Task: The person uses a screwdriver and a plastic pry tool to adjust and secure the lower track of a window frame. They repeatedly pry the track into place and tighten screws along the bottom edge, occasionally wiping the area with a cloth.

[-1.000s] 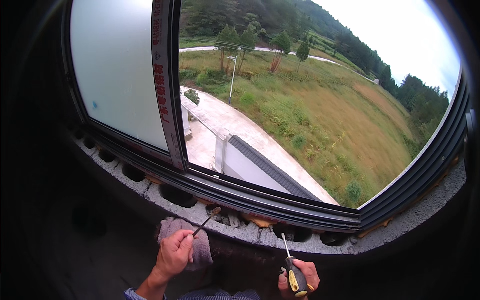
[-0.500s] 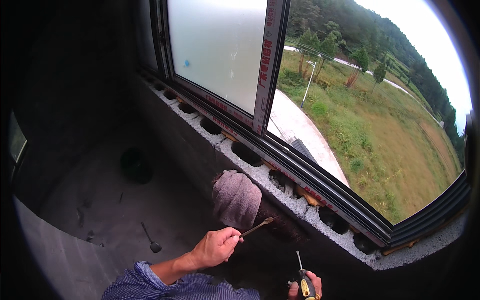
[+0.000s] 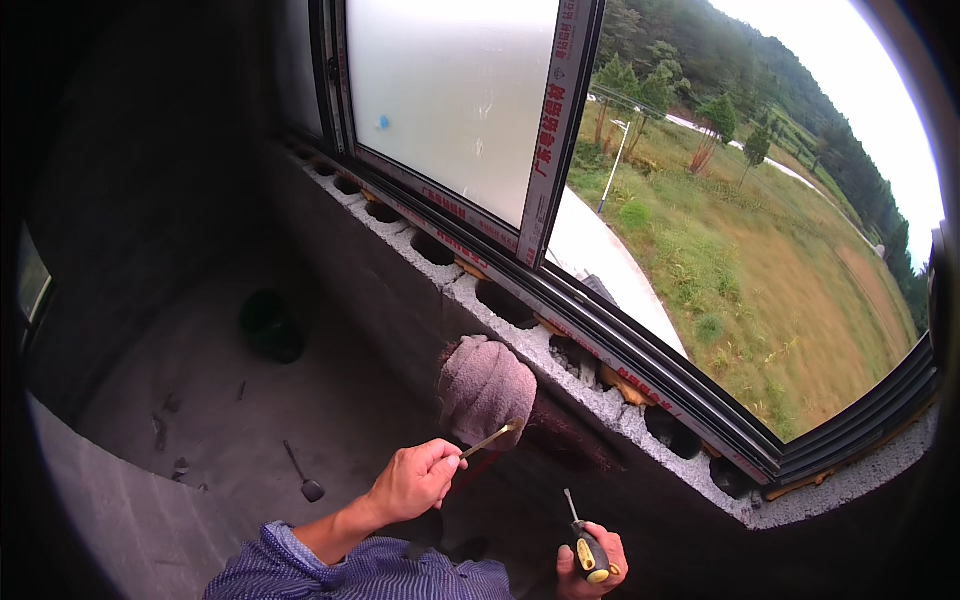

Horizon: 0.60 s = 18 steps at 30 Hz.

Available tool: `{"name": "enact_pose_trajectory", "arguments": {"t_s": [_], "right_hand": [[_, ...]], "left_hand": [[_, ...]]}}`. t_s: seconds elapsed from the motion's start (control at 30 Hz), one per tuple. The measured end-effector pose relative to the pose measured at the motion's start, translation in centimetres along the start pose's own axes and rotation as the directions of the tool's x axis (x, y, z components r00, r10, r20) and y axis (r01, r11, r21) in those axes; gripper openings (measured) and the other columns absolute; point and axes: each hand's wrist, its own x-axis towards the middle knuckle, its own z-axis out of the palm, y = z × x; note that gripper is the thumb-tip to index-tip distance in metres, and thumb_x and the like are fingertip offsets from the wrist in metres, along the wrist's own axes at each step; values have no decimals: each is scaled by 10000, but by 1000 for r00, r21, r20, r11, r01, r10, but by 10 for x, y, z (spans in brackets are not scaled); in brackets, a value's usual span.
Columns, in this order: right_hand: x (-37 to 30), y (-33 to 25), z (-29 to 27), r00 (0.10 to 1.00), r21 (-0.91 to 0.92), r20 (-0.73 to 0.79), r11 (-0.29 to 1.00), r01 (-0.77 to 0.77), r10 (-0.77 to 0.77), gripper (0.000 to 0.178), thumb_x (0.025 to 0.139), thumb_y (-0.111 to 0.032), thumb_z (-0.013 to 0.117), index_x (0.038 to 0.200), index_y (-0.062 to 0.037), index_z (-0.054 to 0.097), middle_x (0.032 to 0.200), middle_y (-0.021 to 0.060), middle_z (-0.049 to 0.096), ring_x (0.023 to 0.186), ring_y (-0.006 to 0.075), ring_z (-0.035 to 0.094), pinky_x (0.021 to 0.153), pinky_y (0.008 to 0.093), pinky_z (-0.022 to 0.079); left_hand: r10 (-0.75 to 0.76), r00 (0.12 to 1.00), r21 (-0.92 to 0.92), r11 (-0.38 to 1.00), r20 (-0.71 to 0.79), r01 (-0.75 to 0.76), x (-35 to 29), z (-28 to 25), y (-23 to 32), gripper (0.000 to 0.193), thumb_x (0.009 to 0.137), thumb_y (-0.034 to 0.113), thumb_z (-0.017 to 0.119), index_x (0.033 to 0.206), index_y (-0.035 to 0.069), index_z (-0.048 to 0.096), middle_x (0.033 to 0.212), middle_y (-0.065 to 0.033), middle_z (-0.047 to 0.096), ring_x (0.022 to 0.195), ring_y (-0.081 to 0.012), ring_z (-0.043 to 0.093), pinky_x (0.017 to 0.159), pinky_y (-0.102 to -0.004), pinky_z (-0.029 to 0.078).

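Left hand (image 3: 412,482) — closed round a slender rod tool (image 3: 488,439), flattened tip outermost, long axis slanting away from the body and rightward. Tip overlaps, in this view, the lower right part of a mauve towel (image 3: 487,388); whether they touch cannot be told. Towel: bunched, just below the inner edge of the hollow-block sill (image 3: 602,402), ahead of the left hand and slightly right; left hand the nearer. Right hand (image 3: 614,549) — wrapped round the black-and-yellow handle of a screwdriver (image 3: 590,553), shaft pointing away and slightly left, tip short of the sill's inner edge. Tool axes converge ahead; tips apart.
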Motion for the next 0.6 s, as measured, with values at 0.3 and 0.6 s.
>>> {"name": "enact_pose_trajectory", "arguments": {"t_s": [0.3,0.6], "right_hand": [[34,-11,77,978,237,119,952,-196,172,372,919,-255,842,1089,61,742,1047,178,771,882,288,731,809,387,584],[54,-29,200,938,294,43,893,-340,343,395,901,-231,828,1120,85,735,1129,200,766,989,295,748,867,398,608]], "left_hand": [[90,970,149,987,-228,-57,82,-112,-15,252,1118,196,580,1081,-5,728,688,-3,628,580,-70,605,553,-259,525],[562,820,555,649,111,-520,290,-232,-15,144,1006,178,704,930,62,745,875,-107,647,899,-332,661,791,-446,547]]}}
